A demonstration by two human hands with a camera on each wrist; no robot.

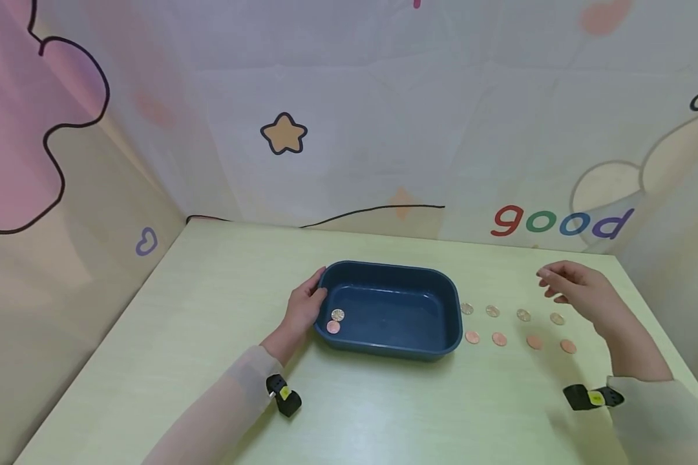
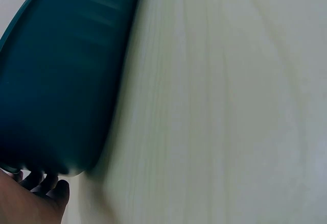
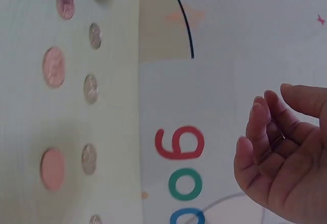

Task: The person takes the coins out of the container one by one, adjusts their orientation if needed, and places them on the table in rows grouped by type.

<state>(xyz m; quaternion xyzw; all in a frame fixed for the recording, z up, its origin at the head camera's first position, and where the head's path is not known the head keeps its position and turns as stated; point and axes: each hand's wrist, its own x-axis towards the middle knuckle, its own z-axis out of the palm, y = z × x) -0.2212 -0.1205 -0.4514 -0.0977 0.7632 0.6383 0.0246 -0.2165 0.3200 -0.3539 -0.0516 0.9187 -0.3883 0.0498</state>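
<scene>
My left hand [image 1: 305,306] grips the left rim of a dark blue rectangular bin [image 1: 392,352], thumb over the edge. In the left wrist view its fingertips [image 2: 62,189] meet the end of the bin. Inside the bin, near that hand, lie a silver coin [image 1: 338,314] and a copper coin [image 1: 333,327]. My right hand [image 1: 581,294] hovers over the right end of two coin rows, fingers loosely curled with nothing between them. The back row is of silver coins [image 1: 523,315], the front one of copper coins [image 1: 534,341]. The nearest silver coin touches the bin's outline.
A pale wood-grain table [image 1: 169,361] carries everything. Behind it hangs a printed cloth backdrop [image 1: 360,142] with a star and the word "good". More cloth walls [image 1: 23,310] close off the sides. Each wrist wears a strapped black camera.
</scene>
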